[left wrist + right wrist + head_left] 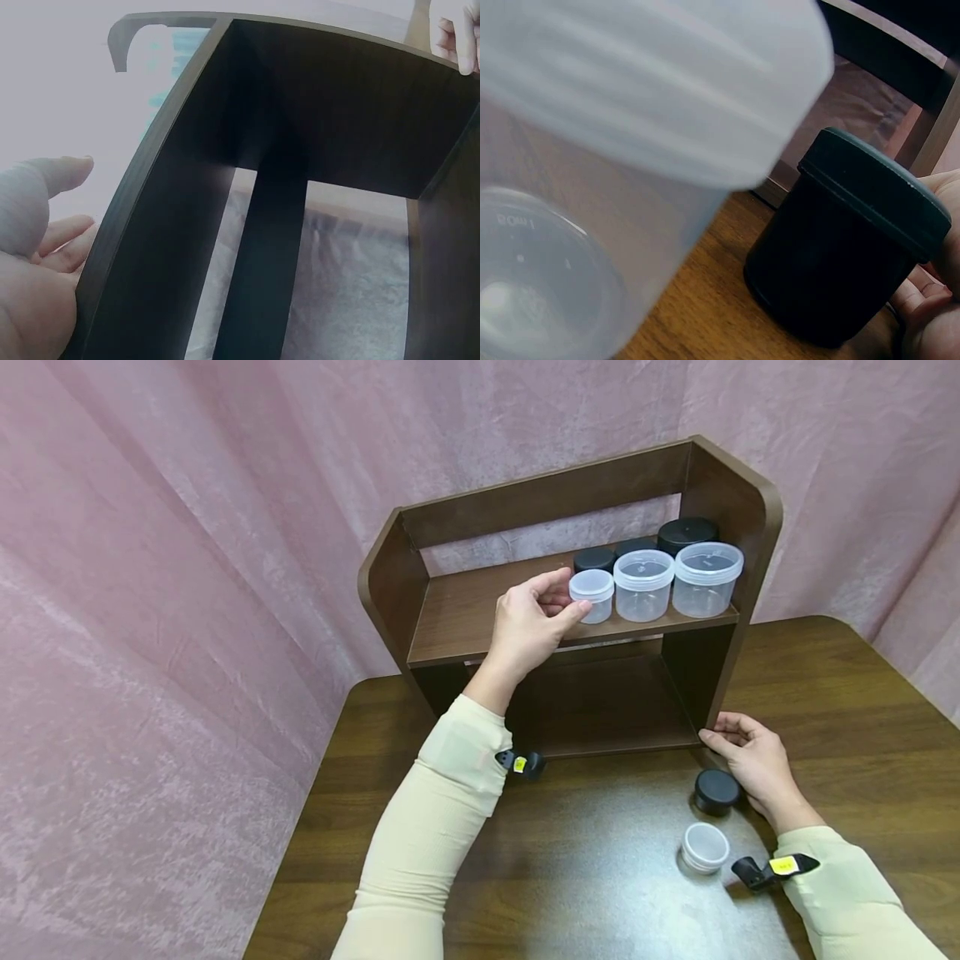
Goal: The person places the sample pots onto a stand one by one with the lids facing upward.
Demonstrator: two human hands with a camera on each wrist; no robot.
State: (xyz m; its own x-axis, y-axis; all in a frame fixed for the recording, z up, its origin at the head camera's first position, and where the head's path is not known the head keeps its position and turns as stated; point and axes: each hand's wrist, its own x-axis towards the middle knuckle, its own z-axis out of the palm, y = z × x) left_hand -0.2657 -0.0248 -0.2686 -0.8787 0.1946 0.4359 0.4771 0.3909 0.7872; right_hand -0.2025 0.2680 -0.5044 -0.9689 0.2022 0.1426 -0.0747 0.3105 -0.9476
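Note:
My left hand [531, 620] is at the small clear screw-lid jar [592, 597] at the front of the shelf's upper board, thumb in front of it and fingers at its left side. In the left wrist view, thumb and fingers [64, 244] show in glare and the jar is lost. My right hand [757, 764] holds the lower right front corner of the brown shelf [607, 693], thumb over the panel's front edge. Near that hand on the table stand a black lidded jar [716, 792] and a small clear lidded jar [705, 847], both large in the right wrist view.
Two larger clear jars, one mid-size [643, 585] and one at the right end [707, 580], stand beside the small one. Behind them is a row of black-lidded jars [686, 533]. The shelf stands on a wooden table [585, 860] before a pink curtain [225, 568].

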